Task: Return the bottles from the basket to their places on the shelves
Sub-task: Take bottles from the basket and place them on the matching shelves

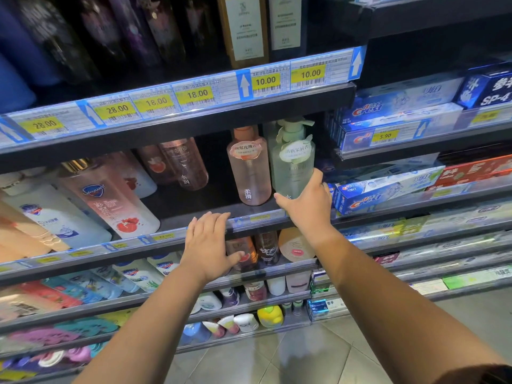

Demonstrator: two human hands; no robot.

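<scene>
The right hand grips the pale-green translucent plastic pump bottle low, probably rigid and slick; left hand flat, empty.

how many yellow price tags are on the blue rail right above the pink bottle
6 on the rail, left to right: two 28.00 tags, two 18.00 tags, two 10.00 tags. More may be cut off at the left edge.
</scene>
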